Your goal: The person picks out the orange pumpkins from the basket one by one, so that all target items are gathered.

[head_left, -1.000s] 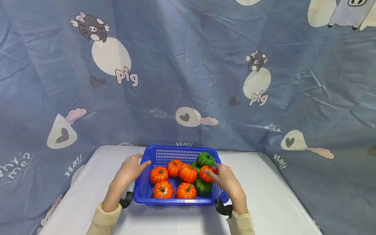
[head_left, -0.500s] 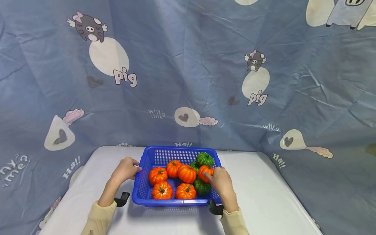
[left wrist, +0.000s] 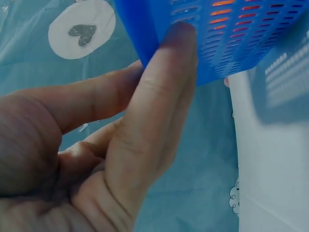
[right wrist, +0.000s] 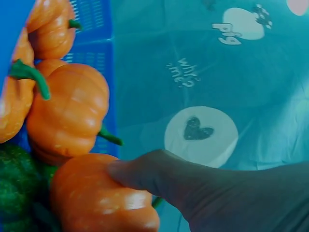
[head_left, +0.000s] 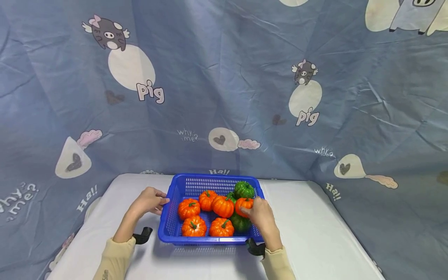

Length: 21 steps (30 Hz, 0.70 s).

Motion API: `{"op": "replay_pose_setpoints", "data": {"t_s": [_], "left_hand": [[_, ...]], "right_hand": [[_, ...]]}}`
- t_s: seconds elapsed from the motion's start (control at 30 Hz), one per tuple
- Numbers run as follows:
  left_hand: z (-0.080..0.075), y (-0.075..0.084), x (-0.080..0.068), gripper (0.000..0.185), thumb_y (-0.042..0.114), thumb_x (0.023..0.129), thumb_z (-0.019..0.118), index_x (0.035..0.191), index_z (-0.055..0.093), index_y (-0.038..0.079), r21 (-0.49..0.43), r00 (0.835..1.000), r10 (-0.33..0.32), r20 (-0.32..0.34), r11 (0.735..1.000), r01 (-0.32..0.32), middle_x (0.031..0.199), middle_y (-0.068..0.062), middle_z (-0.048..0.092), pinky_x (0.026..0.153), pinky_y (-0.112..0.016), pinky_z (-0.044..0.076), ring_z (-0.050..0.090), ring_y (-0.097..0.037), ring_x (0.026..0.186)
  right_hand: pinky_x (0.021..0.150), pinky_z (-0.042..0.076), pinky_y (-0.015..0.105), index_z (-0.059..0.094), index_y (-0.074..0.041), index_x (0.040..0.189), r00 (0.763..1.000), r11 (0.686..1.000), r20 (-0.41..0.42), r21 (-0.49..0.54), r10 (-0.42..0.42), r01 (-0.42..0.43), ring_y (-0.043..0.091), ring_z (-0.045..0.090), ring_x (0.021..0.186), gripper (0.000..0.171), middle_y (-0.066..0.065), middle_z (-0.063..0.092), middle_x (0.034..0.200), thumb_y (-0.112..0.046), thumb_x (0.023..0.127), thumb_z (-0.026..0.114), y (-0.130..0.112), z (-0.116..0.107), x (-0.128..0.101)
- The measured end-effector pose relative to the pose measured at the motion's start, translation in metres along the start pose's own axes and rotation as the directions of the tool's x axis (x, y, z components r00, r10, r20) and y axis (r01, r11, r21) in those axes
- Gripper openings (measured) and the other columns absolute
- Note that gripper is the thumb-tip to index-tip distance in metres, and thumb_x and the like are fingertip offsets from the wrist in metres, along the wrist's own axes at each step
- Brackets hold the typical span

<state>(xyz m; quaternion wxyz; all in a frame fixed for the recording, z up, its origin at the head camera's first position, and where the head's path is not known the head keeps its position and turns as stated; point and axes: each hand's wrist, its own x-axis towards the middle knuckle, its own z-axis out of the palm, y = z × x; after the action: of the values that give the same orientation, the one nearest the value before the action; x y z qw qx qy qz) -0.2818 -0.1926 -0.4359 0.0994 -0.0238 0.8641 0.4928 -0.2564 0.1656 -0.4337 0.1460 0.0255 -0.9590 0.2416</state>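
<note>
Near the right edge of the basket [head_left: 199, 240], an orange pumpkin [head_left: 242, 204] is gripped by the right hand [head_left: 262, 214], while the left edge is pinched by the left hand [head_left: 148, 201], seemingly for steadiness.

Both arms [head_left: 128, 222] forward, left fingers [left wrist: 147, 108] nearly straight, right fingers [head_left: 258, 203] gripping

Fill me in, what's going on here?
A person has their right hand on an orange pumpkin at the right side of a blue basket, thumb pressed against it; whether it is lifted is unclear. Their left hand pinches the basket's left rim. Five other orange pumpkins and some green ones lie in the basket, on a white table.
</note>
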Motion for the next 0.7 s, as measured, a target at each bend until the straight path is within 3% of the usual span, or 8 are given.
{"op": "replay_pose_setpoints", "data": {"t_s": [0.17, 0.3, 0.57, 0.7], "left_hand": [[-0.001, 0.000, 0.001, 0.038, 0.005, 0.092, 0.062, 0.121, 0.053, -0.019, -0.010, 1.000, -0.006, 0.010, 1.000, 0.006, 0.079, -0.014, 0.068, 0.060, -0.033, 0.061, 0.066, -0.015, 0.061], [-0.001, 0.000, 0.001, 0.038, 0.005, 0.092, 0.062, 0.121, 0.053, -0.018, 0.004, 1.000, -0.013, 0.002, 1.000, 0.013, 0.081, -0.015, 0.068, 0.060, -0.033, 0.061, 0.066, -0.015, 0.062], [-0.001, 0.000, 0.001, 0.039, 0.007, 0.092, 0.062, 0.122, 0.054, -0.017, 0.029, 1.000, -0.028, -0.009, 0.999, 0.028, 0.086, -0.017, 0.069, 0.062, -0.032, 0.061, 0.067, -0.017, 0.067], [0.000, 0.000, 0.001, 0.039, 0.007, 0.092, 0.062, 0.122, 0.054, -0.016, 0.023, 0.999, -0.032, -0.007, 0.999, 0.032, 0.086, -0.017, 0.069, 0.062, -0.033, 0.061, 0.067, -0.018, 0.069]], "right_hand": [[0.045, 0.036, 0.028, 0.050, -0.010, 0.063, 0.989, 0.992, 0.142, 0.120, 0.032, -0.049, 0.016, 0.042, 0.052, 0.033, 0.000, 0.043, 0.060, -0.024, 0.066, 0.080, 0.005, -0.010, 0.003], [0.051, 0.042, 0.028, 0.059, -0.004, 0.074, 0.984, 0.991, 0.176, 0.127, 0.027, -0.050, 0.017, 0.048, 0.058, 0.031, 0.003, 0.053, 0.067, -0.023, 0.065, 0.081, 0.008, -0.016, 0.005], [0.076, 0.053, 0.040, 0.063, 0.008, 0.111, 0.981, 0.995, 0.192, 0.102, -0.004, -0.016, 0.025, 0.059, 0.084, 0.058, 0.015, 0.063, 0.096, -0.022, 0.065, 0.080, 0.010, -0.026, 0.004], [0.084, 0.054, 0.042, 0.059, 0.006, 0.122, 0.973, 0.986, 0.232, 0.166, -0.021, -0.018, 0.025, 0.061, 0.093, 0.065, 0.017, 0.064, 0.110, -0.021, 0.068, 0.081, 0.013, -0.034, 0.003]]}}
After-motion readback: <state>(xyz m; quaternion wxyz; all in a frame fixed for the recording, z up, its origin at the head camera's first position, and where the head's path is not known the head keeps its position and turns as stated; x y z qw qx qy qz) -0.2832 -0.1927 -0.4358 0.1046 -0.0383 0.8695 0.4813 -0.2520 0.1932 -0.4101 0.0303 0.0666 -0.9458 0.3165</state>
